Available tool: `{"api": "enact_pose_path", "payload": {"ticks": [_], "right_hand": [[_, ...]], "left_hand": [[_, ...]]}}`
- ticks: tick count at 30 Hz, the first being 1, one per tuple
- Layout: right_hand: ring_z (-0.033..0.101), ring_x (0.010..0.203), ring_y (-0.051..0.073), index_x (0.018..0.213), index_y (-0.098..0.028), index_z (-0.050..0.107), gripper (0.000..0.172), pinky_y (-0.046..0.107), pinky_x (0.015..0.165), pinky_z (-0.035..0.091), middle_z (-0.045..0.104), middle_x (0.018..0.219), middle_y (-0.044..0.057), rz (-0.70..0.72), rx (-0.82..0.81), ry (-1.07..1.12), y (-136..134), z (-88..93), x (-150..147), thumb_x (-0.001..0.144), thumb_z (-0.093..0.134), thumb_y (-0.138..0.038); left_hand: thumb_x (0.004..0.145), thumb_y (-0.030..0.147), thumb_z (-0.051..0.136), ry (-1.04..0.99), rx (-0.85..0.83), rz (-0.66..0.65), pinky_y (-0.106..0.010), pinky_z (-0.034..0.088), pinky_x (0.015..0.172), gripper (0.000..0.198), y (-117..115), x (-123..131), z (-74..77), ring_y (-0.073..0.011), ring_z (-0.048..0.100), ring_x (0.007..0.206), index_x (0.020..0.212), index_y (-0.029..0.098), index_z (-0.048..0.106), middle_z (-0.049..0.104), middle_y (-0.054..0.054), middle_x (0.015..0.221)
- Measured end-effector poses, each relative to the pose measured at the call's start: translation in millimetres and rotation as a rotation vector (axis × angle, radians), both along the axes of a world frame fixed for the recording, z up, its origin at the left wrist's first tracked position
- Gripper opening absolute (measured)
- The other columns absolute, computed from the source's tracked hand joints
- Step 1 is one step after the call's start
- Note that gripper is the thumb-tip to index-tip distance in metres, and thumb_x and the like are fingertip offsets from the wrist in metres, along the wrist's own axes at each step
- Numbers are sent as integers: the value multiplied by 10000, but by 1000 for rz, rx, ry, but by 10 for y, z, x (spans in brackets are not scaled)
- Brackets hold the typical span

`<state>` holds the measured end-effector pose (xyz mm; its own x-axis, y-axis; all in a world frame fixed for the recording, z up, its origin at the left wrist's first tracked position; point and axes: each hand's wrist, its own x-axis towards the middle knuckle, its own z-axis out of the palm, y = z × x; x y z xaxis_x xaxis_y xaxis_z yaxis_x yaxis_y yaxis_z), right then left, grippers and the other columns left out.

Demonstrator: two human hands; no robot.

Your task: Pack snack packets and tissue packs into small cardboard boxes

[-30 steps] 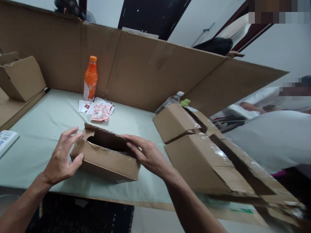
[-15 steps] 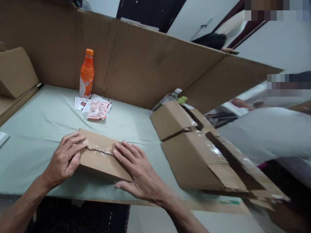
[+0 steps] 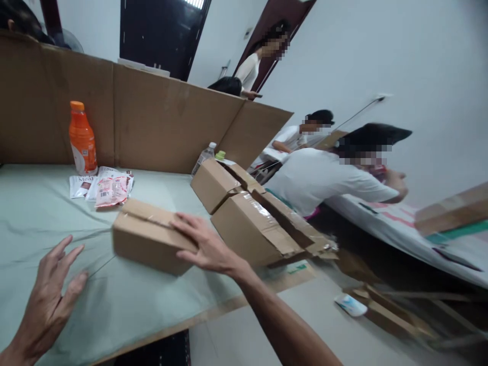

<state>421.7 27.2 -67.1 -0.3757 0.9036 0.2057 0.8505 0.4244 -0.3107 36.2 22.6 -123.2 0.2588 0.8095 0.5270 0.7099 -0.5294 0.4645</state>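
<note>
A small closed cardboard box [image 3: 148, 244] sits on the green-covered table [image 3: 38, 218], with a taped seam along its top. My right hand [image 3: 202, 241] grips its right end, fingers over the top and the thumb against the front side. Whether the box's underside is lifted off the cloth I cannot tell. To the left of the box, apart from it, my left hand [image 3: 57, 290] is open above the cloth, its fingers spread and nothing in them. Just behind the box lie a pink-and-white packet [image 3: 112, 191] and some white packets [image 3: 82, 186].
An orange bottle [image 3: 83, 142] stands by the cardboard wall [image 3: 171, 117] at the back. Several cardboard boxes [image 3: 247, 223] line the table's right side, with a clear bottle [image 3: 205, 157] behind. A person in white [image 3: 305, 175] is at another table; an open carton [image 3: 392, 310] lies lower right.
My left hand has let go of the box and moved left. With my right hand on it, the box has shifted right and back relative to the packets. The view has swung right.
</note>
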Motion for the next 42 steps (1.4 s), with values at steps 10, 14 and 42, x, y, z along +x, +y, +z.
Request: {"api": "enact_pose_path", "payload": {"ticks": [10,14,42], "right_hand": [[504,1299,432,1354,-114,619,473,670,1026,395,612,1369,274,-848,21,-221,1302,45,779,977,533,-386],[459,1387,391,1450,-121,554,523,575,1109,365,549,1492,249,-816,57,-245,1334,-6,743,995,543,-379],[482,1481,310,1611,-199,419,741,515,1198,452,480,1615,102,606,43,133,-164,-1419,-1868,920,648,-336]], "left_hand": [[976,345,528,220,111,-22,-527,576,1000,269,319,149,-857,-335,631,1262,1159,271,711,683,-115,1341],[974,314,530,214,77,-35,-544,577,977,268,303,153,-809,-345,634,1239,1165,250,708,686,-138,1327],[1018,397,504,165,-5,735,-564,252,1257,528,1919,-2411,1626,-386,360,1492,1334,-27,509,494,-109,1570]]}}
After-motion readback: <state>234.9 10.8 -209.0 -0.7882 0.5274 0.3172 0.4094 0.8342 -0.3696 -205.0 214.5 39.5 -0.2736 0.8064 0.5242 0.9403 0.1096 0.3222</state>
